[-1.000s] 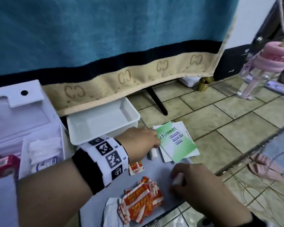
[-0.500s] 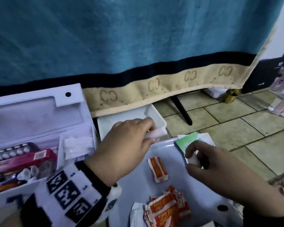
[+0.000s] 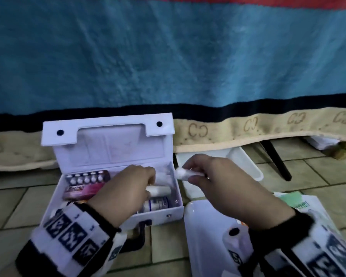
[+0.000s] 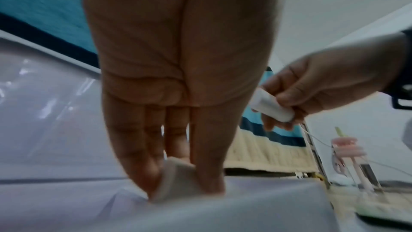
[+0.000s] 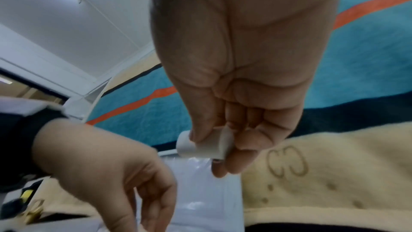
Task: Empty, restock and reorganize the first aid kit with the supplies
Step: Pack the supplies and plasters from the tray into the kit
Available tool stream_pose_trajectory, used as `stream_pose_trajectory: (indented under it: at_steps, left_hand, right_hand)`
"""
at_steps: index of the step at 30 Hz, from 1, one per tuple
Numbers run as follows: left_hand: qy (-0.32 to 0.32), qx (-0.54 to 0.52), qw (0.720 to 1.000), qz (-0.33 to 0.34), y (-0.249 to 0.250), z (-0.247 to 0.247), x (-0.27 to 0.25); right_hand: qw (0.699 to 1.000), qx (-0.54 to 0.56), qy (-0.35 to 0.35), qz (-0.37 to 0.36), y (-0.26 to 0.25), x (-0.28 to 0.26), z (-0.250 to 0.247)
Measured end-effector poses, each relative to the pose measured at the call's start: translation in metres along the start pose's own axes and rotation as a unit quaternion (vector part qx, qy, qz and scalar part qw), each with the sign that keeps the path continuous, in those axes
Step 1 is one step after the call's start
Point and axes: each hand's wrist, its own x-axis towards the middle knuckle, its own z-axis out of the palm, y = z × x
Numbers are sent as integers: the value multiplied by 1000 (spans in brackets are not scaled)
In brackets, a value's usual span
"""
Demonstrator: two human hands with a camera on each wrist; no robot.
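First aid kit (image 3: 112, 196) sits open on the tiled floor (image 3: 12, 204), its lid (image 3: 108, 140) propped up against the blue blanket's (image 3: 168, 56) beige hem. Inside, toward the kit's left wall, a blister pack (image 3: 87, 177) lies over a pink box (image 3: 82, 191); a white bottle (image 3: 157, 203) lies near the front right corner. The left hand (image 3: 126, 188) reaches into the right compartment, fingers and thumb pinching a small white roll (image 4: 176, 177) that touches the contents below. The right hand (image 3: 224, 184) hovers just past the kit's right wall, fingertips pinching a second white roll (image 3: 185, 173) held level. A white tray (image 3: 246, 162) stands behind it; a white lid-like panel (image 3: 206, 232) lies under the right wrist, with a green leaflet (image 3: 294, 200) beside it.
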Motion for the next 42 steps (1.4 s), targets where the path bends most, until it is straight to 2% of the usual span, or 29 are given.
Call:
stream_pose_trajectory:
  at_steps: [4, 9, 18, 23, 29, 38, 42]
  left_hand:
    - [-21, 13, 1000, -8, -1, 2, 5]
    - [7, -50, 999, 6, -8, 11, -4]
    - [106, -166, 980, 3, -31, 6, -18]
    - [85, -162, 983, 26, -35, 16, -19]
    - [75, -158, 984, 20, -34, 24, -21]
    - [64, -149, 986, 28, -32, 29, -21]
    - [70, -146, 986, 26, -30, 24, -24]
  right_hand:
    - [998, -57, -29, -21, -12, 22, 23]
    - [995, -84, -47, -32, -13, 31, 46]
    - [987, -128, -74, -64, -20, 32, 73]
    - [989, -122, -70, -53, -22, 30, 79]
    - [997, -42, -47, -50, -19, 26, 67]
    - [989, -109, -63, -74, -22, 23, 80]
    - [992, -88, -31, -80, -22, 18, 64]
